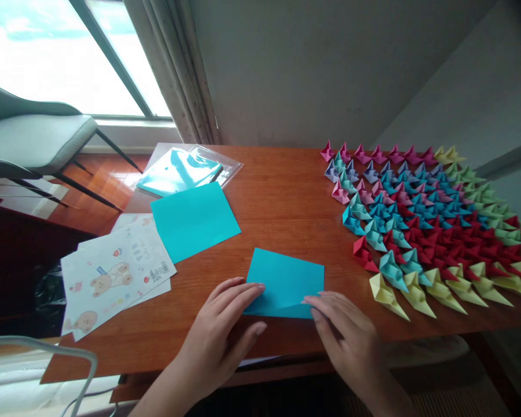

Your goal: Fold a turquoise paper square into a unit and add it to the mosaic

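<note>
A small blue sheet of paper (289, 281) lies in front of me near the table's front edge, with a strip along its near edge looking slightly raised or folded. The outstretched fingers of my left hand (228, 315) rest on its lower left corner, the thumb held apart below them. At the lower right corner, my right hand (345, 324) has thumb and fingertips closed on the paper's near edge. Beyond my left hand lies a turquoise sheet (195, 221), flat on the table.
Many folded paper boats (434, 243) in several colours stand in rows on the right of the wooden table (282, 197). On the left are printed bear sheets (117, 278) and a plastic-wrapped paper pack (178, 171). A chair (39, 136) stands by the window.
</note>
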Available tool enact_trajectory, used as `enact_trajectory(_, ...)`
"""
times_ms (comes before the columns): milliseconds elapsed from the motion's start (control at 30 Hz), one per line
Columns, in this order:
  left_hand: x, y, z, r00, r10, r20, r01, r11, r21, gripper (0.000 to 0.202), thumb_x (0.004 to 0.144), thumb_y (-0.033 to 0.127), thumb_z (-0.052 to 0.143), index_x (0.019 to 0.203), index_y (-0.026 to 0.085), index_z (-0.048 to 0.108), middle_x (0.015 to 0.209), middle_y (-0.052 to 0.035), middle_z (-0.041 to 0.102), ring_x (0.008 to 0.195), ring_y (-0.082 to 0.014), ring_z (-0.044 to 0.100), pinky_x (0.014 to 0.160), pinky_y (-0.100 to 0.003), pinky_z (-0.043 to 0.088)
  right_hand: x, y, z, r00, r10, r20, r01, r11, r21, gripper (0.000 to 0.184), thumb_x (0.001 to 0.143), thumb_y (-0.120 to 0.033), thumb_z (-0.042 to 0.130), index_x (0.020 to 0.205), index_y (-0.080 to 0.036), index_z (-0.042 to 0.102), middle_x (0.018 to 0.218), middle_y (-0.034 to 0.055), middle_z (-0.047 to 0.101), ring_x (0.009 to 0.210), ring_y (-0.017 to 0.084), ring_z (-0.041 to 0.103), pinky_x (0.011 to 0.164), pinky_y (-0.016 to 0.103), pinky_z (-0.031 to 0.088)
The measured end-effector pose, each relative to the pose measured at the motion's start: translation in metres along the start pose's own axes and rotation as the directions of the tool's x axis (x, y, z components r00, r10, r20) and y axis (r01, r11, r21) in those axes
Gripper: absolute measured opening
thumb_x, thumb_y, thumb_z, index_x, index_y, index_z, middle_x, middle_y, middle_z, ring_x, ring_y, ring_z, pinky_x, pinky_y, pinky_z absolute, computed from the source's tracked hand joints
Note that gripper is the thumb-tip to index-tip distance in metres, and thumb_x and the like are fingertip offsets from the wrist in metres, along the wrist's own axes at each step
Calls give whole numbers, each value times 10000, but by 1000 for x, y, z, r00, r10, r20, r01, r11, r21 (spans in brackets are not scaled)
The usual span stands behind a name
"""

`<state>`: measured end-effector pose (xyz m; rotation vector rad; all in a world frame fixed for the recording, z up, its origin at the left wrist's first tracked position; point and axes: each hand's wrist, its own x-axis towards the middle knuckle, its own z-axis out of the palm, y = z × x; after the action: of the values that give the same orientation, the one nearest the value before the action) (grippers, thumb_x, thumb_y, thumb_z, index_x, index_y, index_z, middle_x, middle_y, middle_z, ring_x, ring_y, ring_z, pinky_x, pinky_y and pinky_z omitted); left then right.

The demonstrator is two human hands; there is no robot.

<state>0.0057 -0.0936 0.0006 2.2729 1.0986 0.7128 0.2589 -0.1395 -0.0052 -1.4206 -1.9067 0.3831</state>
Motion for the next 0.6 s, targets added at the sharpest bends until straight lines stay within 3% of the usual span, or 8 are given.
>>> enact_trajectory(100, 3, 1, 6, 992, -90, -90, 90, 996, -4, 469, 920, 178, 581, 1370, 250, 468, 1218, -52, 698, 1161, -194, 624, 1005, -318, 520, 7, 0, 4, 994, 90, -62, -91, 996, -15, 208, 937, -128, 552, 1085, -216, 669, 982, 55, 742, 924, 194, 702, 836, 318, 556)
enact_trajectory(233, 10, 3, 8, 976, -182, -122, 183, 983, -2, 467, 935, 201, 563, 1382, 261, 445, 1224, -42, 695, 1087, -171, 667, 921, -262, 549, 16, 1, 6, 982, 131, -139, -141, 988, -69, 158, 938, -148, 557, 1016, -208, 681, 942, 68, 717, 930, 215, 672, 840, 339, 533)
enact_trajectory(433, 23, 8, 13, 973, -153, -173, 174, 977, 119, 470, 940, 229, 551, 1397, 254, 446, 1303, -60, 649, 1165, -200, 635, 959, -297, 535, 34, 3, 5, 977, 164, -136, -173, 983, -59, 226, 933, -204, 585, 1154, -217, 633, 1065, 65, 720, 992, 205, 685, 859, 312, 545)
enact_trajectory(600, 33, 15, 16, 967, -108, -230, 159, 963, 217, 517, 922, 188, 559, 1426, 200, 440, 1484, -132, 477, 1302, -240, 528, 1022, -359, 493, 52, 9, 6, 985, 144, -92, -154, 981, -117, 289, 947, -236, 560, 1233, -221, 592, 1153, 74, 708, 1057, 221, 682, 877, 327, 556)
